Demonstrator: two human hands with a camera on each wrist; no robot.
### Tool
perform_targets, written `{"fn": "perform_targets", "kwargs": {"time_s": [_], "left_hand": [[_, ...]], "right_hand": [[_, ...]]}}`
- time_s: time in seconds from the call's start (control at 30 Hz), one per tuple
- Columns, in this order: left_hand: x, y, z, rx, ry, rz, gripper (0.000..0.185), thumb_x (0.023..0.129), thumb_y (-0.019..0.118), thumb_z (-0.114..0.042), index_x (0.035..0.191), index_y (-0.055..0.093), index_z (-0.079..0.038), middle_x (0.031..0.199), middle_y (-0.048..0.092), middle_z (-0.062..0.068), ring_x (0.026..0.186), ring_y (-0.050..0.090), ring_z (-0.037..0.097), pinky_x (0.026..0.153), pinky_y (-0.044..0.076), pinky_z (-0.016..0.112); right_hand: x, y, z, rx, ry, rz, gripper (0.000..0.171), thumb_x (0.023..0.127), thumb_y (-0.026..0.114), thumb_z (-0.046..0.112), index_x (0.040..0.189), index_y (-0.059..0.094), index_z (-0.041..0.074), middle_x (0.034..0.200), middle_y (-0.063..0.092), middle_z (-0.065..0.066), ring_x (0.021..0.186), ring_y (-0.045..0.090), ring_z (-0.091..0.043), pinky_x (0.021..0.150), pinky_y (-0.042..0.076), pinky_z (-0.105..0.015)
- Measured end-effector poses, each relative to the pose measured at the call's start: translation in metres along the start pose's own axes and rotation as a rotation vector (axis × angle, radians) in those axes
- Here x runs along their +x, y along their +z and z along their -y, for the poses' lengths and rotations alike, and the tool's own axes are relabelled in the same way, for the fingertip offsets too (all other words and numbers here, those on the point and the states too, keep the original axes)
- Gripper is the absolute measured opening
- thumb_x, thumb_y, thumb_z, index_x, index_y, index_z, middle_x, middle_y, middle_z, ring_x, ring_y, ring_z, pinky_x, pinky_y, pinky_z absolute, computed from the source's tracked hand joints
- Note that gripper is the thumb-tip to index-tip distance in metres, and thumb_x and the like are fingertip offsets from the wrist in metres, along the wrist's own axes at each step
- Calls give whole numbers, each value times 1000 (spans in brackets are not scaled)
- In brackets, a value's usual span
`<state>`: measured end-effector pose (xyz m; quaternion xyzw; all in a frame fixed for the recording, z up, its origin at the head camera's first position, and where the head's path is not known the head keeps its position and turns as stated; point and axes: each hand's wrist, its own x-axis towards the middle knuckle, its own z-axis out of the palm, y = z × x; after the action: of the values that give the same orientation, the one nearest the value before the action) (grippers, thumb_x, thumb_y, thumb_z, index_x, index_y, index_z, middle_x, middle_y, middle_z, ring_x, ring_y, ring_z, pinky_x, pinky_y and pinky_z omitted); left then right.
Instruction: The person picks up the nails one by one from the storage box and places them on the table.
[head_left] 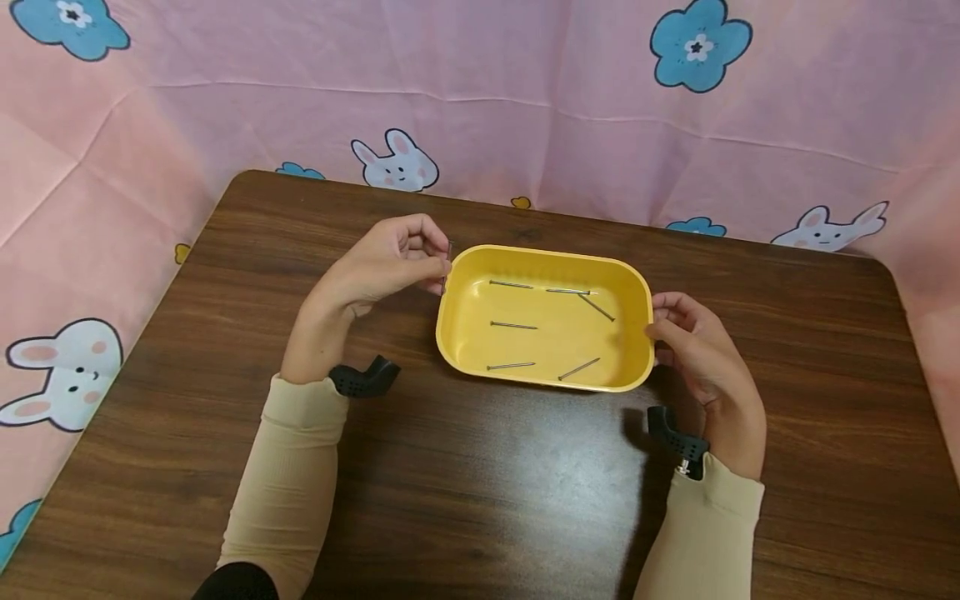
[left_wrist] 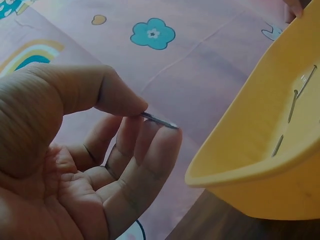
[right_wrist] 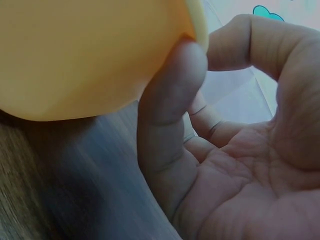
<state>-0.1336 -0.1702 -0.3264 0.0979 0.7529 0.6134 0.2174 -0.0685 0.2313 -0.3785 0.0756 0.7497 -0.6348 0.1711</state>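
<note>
Our tray [head_left: 540, 268] holds six nails [head_left: 513, 326]; one nail [left_wrist: 160, 121], pinched by our left fingers [left_wrist: 160, 157], remains outside; right fingers [right_wrist: 172, 95] grip the rim [head_left: 547, 252].

I record pale glare on the table [head_left: 555, 475] at six o'clock from the tray [head_left: 547, 346]; both wrist views look dimmer.

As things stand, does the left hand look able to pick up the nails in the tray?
Probably not right now: nothing covers the nails in the tray, but the left hand has another nail pinched in its fingers.
</note>
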Motion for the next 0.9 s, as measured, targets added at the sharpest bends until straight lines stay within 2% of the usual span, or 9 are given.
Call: {"fn": "perform_targets", "kwargs": {"time_s": [0.43,0.77,0.9], "left_hand": [[4,-6,5,22,-32,-69,18,95,65,-2,108,55,4,91,63,6,75,68,17,76,64,29],[2,-12,10,25,-74,-84,18,96,66,-5,109,56,1,94,63,6,78,69,17,77,65,27],[0,-13,12,44,-79,-95,22,95,66,-4,112,55,4,93,64,6,76,69,17,76,65,26]], "right_hand": [[-1,-2,-1,73,-37,4,21,102,59,5,122,52,9,96,63,6,79,61,-9,64,59,-22],[-1,-3,-3,44,-17,18,23,103,60,9,125,52,11,99,64,6,80,63,-10,67,61,-22],[-1,-2,-4,44,-12,26,23,104,59,9,126,51,10,98,65,6,80,64,-10,68,62,-22]]}}
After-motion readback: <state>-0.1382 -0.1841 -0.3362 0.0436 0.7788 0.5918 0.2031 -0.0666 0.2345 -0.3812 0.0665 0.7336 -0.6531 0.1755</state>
